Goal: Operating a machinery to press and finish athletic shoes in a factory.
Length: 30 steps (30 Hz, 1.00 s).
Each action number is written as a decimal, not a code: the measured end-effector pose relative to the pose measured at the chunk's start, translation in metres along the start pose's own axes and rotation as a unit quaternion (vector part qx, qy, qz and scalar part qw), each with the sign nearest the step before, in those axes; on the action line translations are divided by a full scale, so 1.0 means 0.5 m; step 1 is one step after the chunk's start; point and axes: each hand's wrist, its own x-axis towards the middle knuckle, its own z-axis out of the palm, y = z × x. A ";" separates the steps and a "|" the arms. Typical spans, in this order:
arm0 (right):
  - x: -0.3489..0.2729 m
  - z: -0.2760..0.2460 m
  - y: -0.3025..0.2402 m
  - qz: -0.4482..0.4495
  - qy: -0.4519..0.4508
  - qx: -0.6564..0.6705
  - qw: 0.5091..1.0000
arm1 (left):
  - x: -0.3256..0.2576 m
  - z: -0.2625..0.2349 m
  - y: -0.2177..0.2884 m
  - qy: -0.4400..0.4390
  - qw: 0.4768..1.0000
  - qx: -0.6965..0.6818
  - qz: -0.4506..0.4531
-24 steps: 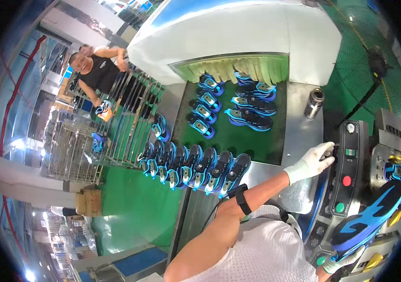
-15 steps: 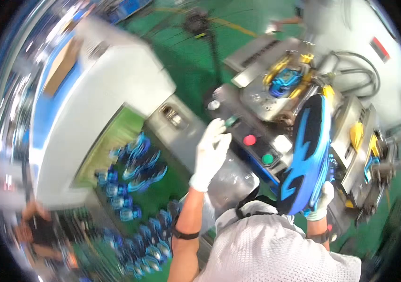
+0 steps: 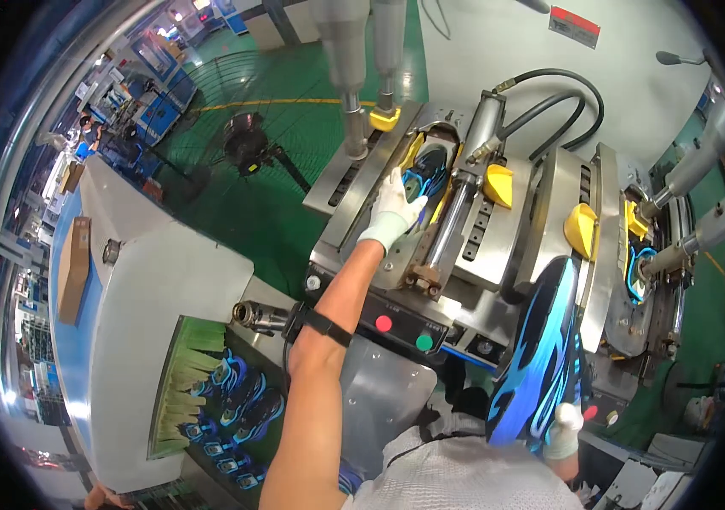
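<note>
My left hand (image 3: 395, 211), in a white glove, reaches into the left station of the machine. Its thumb and fingers are spread at the near end of a dark shoe with blue laces (image 3: 430, 172), which sits between yellow pads; I cannot tell how firmly they touch it. At the lower right my right hand (image 3: 563, 430), also gloved, is closed on a blue and black shoe (image 3: 534, 353). That shoe stands on end with its sole toward the left, and hides part of my fingers.
A control panel with a red button (image 3: 384, 324) and a green button (image 3: 424, 342) lies below the left station. More yellow pads (image 3: 582, 231) and metal rods fill the right station. At left, several shoes (image 3: 248, 408) lie by a green-fringed conveyor opening (image 3: 177, 387). A fan (image 3: 248, 140) stands behind.
My left hand has moved from above the control panel up to the shoe in the left station. The view has turned. My right hand still holds its shoe.
</note>
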 end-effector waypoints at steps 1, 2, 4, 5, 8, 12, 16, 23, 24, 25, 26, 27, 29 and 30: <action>-0.010 -0.014 0.004 -0.010 -0.002 -0.006 1.000 | 0.034 0.021 -0.003 0.012 1.000 0.025 -0.007; -0.015 -0.032 0.012 -0.018 -0.003 -0.011 1.000 | 0.060 0.039 0.003 0.021 0.998 0.052 -0.015; -0.026 -0.058 0.017 -0.037 -0.003 -0.026 0.999 | 0.108 0.081 -0.027 0.008 0.998 0.048 -0.032; -0.028 -0.068 0.018 -0.047 -0.004 -0.035 0.998 | 0.134 0.086 -0.045 -0.035 0.996 0.070 -0.050; -0.020 -0.073 -0.012 0.024 -0.054 -0.019 0.998 | 0.175 0.046 -0.039 -0.094 0.988 0.115 -0.048; 0.009 -0.011 -0.032 0.065 -0.059 -0.027 0.996 | 0.089 -0.115 0.006 -0.032 0.991 0.121 -0.041; 0.102 0.101 -0.029 0.092 -0.133 -0.052 0.985 | -0.179 -0.268 0.037 0.129 0.989 -0.077 0.011; 0.441 0.550 0.073 0.176 -0.272 -0.075 0.943 | -0.712 -0.258 -0.064 0.250 0.913 -0.206 -0.249; 0.535 0.575 0.128 0.150 -0.221 -0.153 0.951 | -0.777 -0.234 -0.075 0.250 0.900 -0.173 -0.312; 0.584 0.611 0.161 0.113 -0.193 -0.215 0.951 | -0.853 -0.195 -0.107 0.269 0.885 -0.162 -0.342; 0.621 0.643 0.202 0.077 -0.169 -0.276 0.943 | -0.933 -0.148 -0.138 0.290 0.867 -0.149 -0.376; 0.675 0.648 0.246 0.051 -0.136 -0.259 0.955 | -1.003 -0.102 -0.161 0.293 0.852 -0.113 -0.418; 0.762 0.643 0.331 -0.015 -0.043 -0.376 0.926 | -1.108 -0.034 -0.181 0.297 0.814 -0.064 -0.495; 0.856 0.631 0.374 -0.128 0.194 -0.544 0.807 | -1.129 -0.006 -0.190 0.291 0.803 -0.063 -0.516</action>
